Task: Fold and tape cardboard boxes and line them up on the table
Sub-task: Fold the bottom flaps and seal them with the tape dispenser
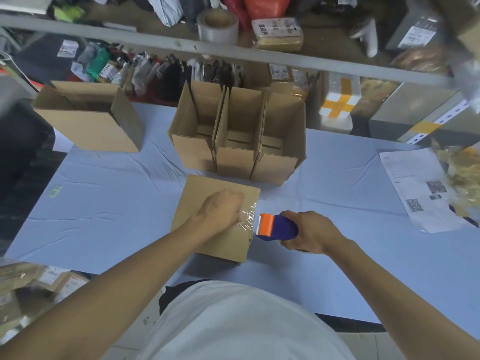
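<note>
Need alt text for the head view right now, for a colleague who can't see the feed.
A person's left hand presses clear tape onto a closed cardboard box while the right hand grips a blue and orange tape dispenser at the box's right edge. Behind it on the blue table stand three open boxes in a row, and another open box at far left.

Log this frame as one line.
left hand presses tape on box | right hand grips tape dispenser | three boxes lined up behind

No text is legible; the paper sheet [420,188] at the counter's right edge carries a QR code [414,205].
</note>
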